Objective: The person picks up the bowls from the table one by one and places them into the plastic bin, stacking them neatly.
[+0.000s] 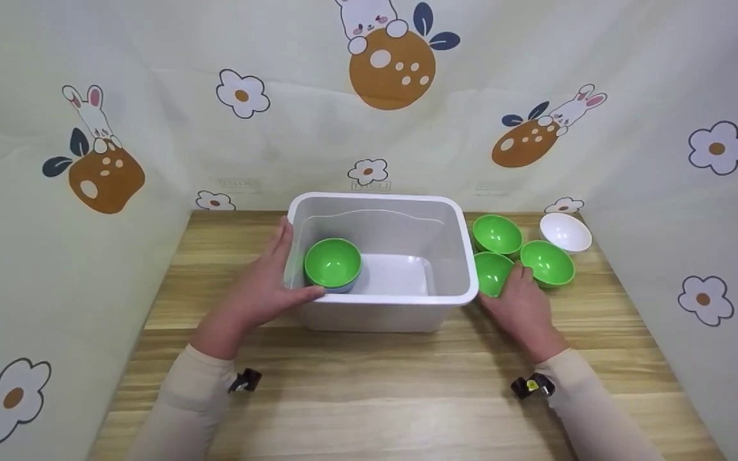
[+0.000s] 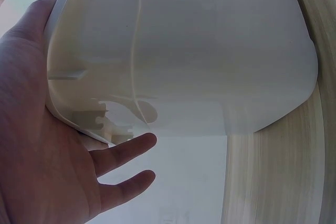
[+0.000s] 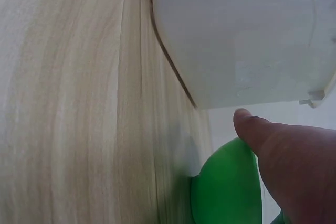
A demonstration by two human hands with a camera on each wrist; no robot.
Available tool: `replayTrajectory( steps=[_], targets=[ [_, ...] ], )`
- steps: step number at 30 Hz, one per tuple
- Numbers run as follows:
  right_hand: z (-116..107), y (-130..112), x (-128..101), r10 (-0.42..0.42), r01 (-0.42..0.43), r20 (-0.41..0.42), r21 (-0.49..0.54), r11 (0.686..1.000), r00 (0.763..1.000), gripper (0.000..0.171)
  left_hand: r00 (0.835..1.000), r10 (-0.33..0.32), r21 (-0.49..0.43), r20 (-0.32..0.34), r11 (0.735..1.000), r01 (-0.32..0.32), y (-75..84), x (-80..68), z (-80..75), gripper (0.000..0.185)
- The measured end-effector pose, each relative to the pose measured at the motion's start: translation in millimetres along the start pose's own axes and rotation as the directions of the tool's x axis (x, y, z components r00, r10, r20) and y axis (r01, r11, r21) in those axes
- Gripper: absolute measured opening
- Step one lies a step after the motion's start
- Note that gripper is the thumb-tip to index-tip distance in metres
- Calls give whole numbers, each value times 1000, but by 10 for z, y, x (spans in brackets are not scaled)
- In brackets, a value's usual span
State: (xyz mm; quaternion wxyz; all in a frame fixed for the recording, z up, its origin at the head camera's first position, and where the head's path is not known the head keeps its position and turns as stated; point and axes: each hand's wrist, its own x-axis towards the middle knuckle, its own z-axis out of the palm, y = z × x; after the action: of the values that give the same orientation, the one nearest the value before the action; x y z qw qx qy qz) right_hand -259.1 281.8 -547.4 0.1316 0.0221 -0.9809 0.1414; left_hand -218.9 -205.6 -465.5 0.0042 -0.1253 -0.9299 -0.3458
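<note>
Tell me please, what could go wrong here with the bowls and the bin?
The right hand grips the nearest green bowl, which sits tight against two other green bowls, so lifting may knock them. The left hand only rests against the white bin, so the bin might slide.

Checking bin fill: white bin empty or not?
Not empty: white bin holds one green bowl, upright, seemingly nested on a bluish one, at its left side.
</note>
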Motion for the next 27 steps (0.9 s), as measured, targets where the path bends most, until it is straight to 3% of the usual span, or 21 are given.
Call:
replayTrajectory(
  steps=[27],
  targets=[
    [69, 66, 37, 53, -57, 64, 57, 997, 996, 107, 1000, -21, 11, 18, 1000, 21, 31, -4, -12, 136]
  ],
)
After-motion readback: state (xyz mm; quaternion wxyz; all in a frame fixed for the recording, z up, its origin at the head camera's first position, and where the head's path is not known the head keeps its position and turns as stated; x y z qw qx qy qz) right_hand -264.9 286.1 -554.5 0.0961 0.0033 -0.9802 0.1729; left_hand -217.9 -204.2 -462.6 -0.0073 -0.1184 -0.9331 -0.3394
